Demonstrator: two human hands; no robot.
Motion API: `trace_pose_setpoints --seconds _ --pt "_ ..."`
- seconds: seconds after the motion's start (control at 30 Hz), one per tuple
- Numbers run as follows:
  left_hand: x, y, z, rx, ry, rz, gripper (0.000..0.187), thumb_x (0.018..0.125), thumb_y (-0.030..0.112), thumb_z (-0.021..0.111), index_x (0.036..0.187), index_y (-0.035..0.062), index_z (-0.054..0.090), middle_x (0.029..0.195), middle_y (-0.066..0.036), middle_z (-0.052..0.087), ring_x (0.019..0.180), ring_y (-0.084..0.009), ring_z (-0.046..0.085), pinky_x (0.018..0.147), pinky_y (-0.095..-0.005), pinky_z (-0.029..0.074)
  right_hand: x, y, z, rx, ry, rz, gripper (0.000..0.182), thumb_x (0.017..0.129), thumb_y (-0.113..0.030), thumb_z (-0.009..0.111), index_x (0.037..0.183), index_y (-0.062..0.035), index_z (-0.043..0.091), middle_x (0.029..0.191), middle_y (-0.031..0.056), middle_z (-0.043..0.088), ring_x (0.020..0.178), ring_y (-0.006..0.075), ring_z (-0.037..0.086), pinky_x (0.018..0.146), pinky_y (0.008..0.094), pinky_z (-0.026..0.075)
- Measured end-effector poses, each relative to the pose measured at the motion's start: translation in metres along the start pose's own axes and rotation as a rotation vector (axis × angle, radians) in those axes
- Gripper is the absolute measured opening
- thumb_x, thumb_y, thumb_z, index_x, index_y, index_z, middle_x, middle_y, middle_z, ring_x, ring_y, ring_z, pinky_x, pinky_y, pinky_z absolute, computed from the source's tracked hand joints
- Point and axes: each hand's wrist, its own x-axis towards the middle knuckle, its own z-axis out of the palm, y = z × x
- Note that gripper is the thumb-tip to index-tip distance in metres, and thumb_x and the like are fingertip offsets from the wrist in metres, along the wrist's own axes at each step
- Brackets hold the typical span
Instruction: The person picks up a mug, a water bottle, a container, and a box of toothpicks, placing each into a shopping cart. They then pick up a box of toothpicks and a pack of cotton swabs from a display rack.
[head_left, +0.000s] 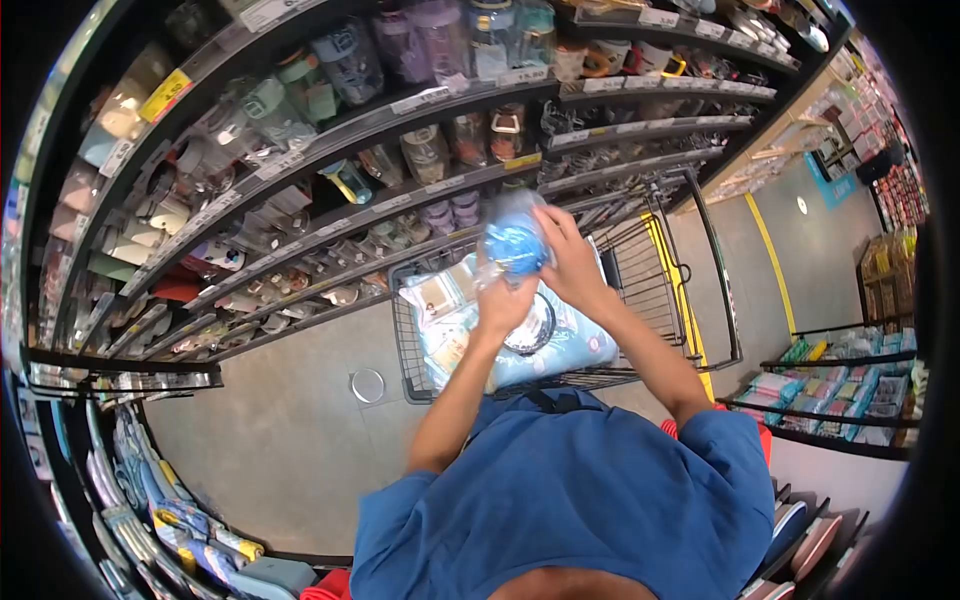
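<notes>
Between my two hands is a round blue item in clear plastic wrapping, blurred by motion, so its exact kind does not show. My left hand grips it from below. Fingers of my right hand close on its right side. Under my hands stands a black wire shopping cart. In the cart lies a large light-blue printed plastic package, with a round dark-rimmed thing on top, partly hidden by my left hand.
Tiered shelves of cups and bottles curve along the far side, close behind the cart. A round silver disc is on the floor left of the cart. Low racks of packaged goods stand at the right, and more goods fill the lower left.
</notes>
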Motion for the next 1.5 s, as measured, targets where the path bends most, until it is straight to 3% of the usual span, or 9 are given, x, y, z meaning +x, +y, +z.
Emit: trace_pose_setpoints --seconds 0.07,0.13,0.3,0.4,0.63,0.77,1.07,1.2,1.5 --pt "-0.017 -0.003 0.028 -0.023 -0.070 -0.051 0.030 0.081 0.022 0.066 0.104 0.0038 0.066 0.091 -0.013 0.070 0.088 -0.0174 0.064 0.079 -0.0333 0.050 -0.049 0.026 0.002 -0.016 0.009 0.049 0.071 0.070 -0.002 0.069 0.136 -0.0025 0.042 0.129 0.0163 0.046 0.109 0.0323 0.056 0.089 0.0364 0.048" --pt "-0.031 -0.001 0.052 0.073 -0.473 -0.295 0.030 0.080 0.019 0.064 0.104 0.0023 0.065 0.094 -0.012 0.069 0.088 -0.0170 0.064 0.078 -0.0332 0.050 -0.094 0.045 0.001 0.049 -0.100 0.379 0.069 0.074 -0.011 0.072 0.136 -0.0039 0.042 0.125 0.0164 0.048 0.094 0.0293 0.062 0.080 0.0365 0.051" --pt "-0.067 -0.075 0.144 -0.372 -0.476 -0.186 0.033 0.078 0.014 0.064 0.107 0.0007 0.060 0.099 -0.007 0.065 0.088 -0.0157 0.062 0.077 -0.0287 0.050 -0.159 0.110 0.011 -0.102 -0.184 0.506 0.064 0.076 -0.016 0.072 0.133 -0.0018 0.045 0.120 0.0179 0.054 0.093 0.0300 0.064 0.077 0.0376 0.053" --pt "-0.067 -0.076 0.164 -0.698 -0.543 -0.817 0.053 0.080 0.014 0.064 0.128 0.0052 0.044 0.114 -0.009 0.059 0.106 -0.0287 0.057 0.093 -0.0333 0.045 -0.162 0.125 0.008 -0.256 -0.236 0.523 0.063 0.075 -0.017 0.073 0.130 0.0002 0.047 0.116 0.0188 0.056 0.095 0.0324 0.064 0.078 0.0402 0.053" --pt "-0.067 -0.114 0.195 -1.201 -0.407 -1.149 0.029 0.088 0.017 0.057 0.113 0.0038 0.051 0.109 -0.010 0.054 0.099 -0.0237 0.055 0.092 -0.0352 0.047 -0.147 0.171 0.047 -0.489 -0.618 0.522 0.059 0.076 -0.022 0.072 0.127 -0.0040 0.050 0.114 0.0164 0.058 0.098 0.0349 0.062 0.081 0.0412 0.053" --pt "-0.073 -0.121 0.187 -1.223 -0.330 -1.131 0.029 0.089 0.017 0.054 0.114 0.0035 0.051 0.108 -0.011 0.054 0.097 -0.0246 0.056 0.092 -0.0353 0.047 -0.149 0.174 0.073 -0.568 -0.597 0.470 0.059 0.076 -0.021 0.072 0.129 -0.0067 0.047 0.117 0.0157 0.057 0.107 0.0370 0.058 0.083 0.0431 0.053" --pt "-0.129 -0.092 0.074 -0.603 -0.607 -1.027 0.035 0.094 0.016 0.055 0.125 0.0020 0.050 0.115 -0.011 0.060 0.101 -0.0212 0.062 0.088 -0.0326 0.050 -0.202 0.157 0.042 -0.299 -0.344 0.546 0.057 0.076 -0.020 0.069 0.126 -0.0015 0.050 0.123 0.0198 0.053 0.110 0.0378 0.053 0.092 0.0443 0.046" --pt "-0.195 -0.134 0.013 0.070 -0.389 -0.412 0.029 0.085 0.015 0.061 0.110 0.0005 0.061 0.084 -0.012 0.069 0.077 -0.0191 0.067 0.071 -0.0317 0.053 -0.252 0.161 0.012 -0.294 -0.338 0.673 0.042 0.077 -0.022 0.067 0.113 -0.0019 0.059 0.113 0.0200 0.059 0.102 0.0384 0.058 0.087 0.0447 0.049" --pt "-0.216 -0.150 -0.060 0.524 -0.059 -0.360 0.018 0.080 0.010 0.059 0.095 0.0018 0.066 0.079 -0.014 0.067 0.074 -0.0296 0.066 0.068 -0.0391 0.053 -0.308 0.148 -0.010 -0.375 -0.449 0.845 0.026 0.081 -0.028 0.062 0.088 -0.0032 0.066 0.085 0.0190 0.066 0.081 0.0380 0.065 0.072 0.0471 0.052"
